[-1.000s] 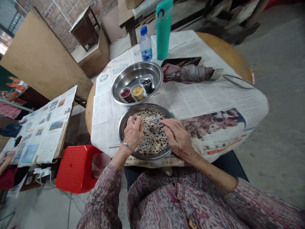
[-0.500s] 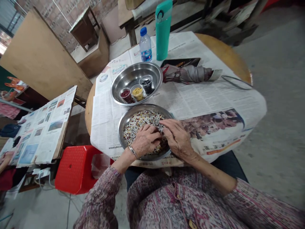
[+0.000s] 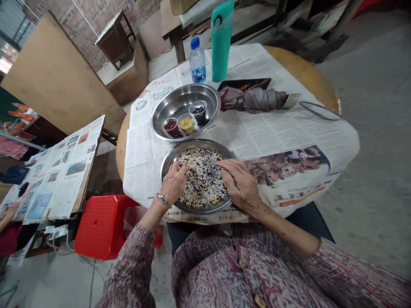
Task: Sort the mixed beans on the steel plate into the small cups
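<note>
A steel basin (image 3: 165, 159) in front of me holds a spread layer of mixed white grains and red, yellow and black beans (image 3: 205, 175). Over its left side is my left hand (image 3: 175, 182), wearing a bracelet, its fingers bent and drawn together at the edge of the mix. Anything pinched in them is too small to see. My right hand (image 3: 240, 184) rests across the right rim, fingers stretched over the mix and thumb apart. Behind stands a second steel basin (image 3: 167, 102) with cups of red beans (image 3: 171, 126), yellow beans (image 3: 186, 125) and black beans (image 3: 199, 113).
Newspaper (image 3: 257, 132) covers the round table. At the back stand a water bottle (image 3: 197, 62) and a teal bottle (image 3: 221, 42). A folded umbrella (image 3: 257, 99) lies beside a dark flat object (image 3: 245, 84). A red stool (image 3: 99, 226) stands left; another person's arm (image 3: 9, 214) shows beyond.
My left hand has moved left from the middle of the basin to its left side, uncovering more of the mix. My right hand stays nearly where it was.
</note>
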Demonstrator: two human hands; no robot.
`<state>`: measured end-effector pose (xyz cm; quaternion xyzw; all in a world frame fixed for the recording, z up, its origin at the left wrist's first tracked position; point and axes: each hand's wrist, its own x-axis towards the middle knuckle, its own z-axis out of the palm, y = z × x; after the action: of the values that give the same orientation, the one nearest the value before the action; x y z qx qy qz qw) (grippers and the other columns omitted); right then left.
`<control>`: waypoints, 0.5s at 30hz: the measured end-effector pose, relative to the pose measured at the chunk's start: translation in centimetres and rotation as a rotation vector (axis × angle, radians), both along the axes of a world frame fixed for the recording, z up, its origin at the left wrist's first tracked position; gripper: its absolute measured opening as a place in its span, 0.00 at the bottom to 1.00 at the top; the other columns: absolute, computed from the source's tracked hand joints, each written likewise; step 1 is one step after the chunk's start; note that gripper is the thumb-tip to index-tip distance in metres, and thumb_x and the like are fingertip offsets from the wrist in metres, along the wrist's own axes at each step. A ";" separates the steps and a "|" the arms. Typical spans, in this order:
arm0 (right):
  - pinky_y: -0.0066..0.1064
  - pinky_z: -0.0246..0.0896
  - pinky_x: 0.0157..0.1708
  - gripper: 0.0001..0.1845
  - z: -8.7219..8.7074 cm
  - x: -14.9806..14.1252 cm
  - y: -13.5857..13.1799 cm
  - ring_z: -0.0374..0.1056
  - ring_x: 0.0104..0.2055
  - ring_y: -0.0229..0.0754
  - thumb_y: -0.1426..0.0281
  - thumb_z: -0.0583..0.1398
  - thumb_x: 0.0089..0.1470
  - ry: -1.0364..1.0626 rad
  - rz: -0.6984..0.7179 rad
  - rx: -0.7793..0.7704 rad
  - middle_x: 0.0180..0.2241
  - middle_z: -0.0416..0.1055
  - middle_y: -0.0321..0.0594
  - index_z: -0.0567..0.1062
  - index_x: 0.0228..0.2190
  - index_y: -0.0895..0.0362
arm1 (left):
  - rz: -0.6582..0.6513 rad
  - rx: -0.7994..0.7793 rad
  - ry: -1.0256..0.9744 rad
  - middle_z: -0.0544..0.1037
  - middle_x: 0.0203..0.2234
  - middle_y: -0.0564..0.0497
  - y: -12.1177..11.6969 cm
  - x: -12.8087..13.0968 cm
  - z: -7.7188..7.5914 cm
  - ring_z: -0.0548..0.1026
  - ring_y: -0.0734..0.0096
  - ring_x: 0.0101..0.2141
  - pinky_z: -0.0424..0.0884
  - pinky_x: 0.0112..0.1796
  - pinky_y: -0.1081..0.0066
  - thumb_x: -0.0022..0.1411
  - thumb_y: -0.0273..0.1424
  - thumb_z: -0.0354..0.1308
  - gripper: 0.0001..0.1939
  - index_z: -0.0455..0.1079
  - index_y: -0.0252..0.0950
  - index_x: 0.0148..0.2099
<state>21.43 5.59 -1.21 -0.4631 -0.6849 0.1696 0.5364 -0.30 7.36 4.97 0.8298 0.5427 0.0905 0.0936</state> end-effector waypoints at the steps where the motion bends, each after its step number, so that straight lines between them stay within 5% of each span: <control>1: 0.48 0.62 0.55 0.16 0.0 0.0 0.0 0.67 0.52 0.49 0.68 0.52 0.63 0.001 -0.002 0.002 0.47 0.75 0.44 0.74 0.49 0.52 | 0.051 0.007 0.011 0.66 0.49 0.46 0.5 0.2 -0.2 0.67 0.66 0.50 0.69 0.51 0.64 0.65 0.19 0.48 0.18 0.66 0.39 0.54; 7: 0.48 0.63 0.54 0.16 -0.2 -0.1 0.0 0.67 0.51 0.49 0.68 0.52 0.63 -0.006 -0.006 0.025 0.46 0.75 0.45 0.74 0.49 0.54 | 0.146 0.019 0.100 0.67 0.51 0.41 3.0 3.7 -0.6 0.66 0.57 0.51 0.67 0.52 0.57 0.69 0.34 0.52 0.18 0.64 0.35 0.58; 15: 0.49 0.64 0.54 0.16 -0.1 -0.1 0.1 0.67 0.51 0.49 0.68 0.52 0.64 -0.002 0.001 0.016 0.46 0.75 0.45 0.74 0.49 0.53 | -0.239 -0.085 0.078 0.69 0.49 0.46 0.4 5.8 -0.2 0.66 0.58 0.50 0.66 0.51 0.58 0.61 0.45 0.61 0.19 0.71 0.40 0.50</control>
<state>21.34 5.68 -1.26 -0.4585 -0.6869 0.1638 0.5395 5.54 7.79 4.75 0.8868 0.4464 0.0233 0.1175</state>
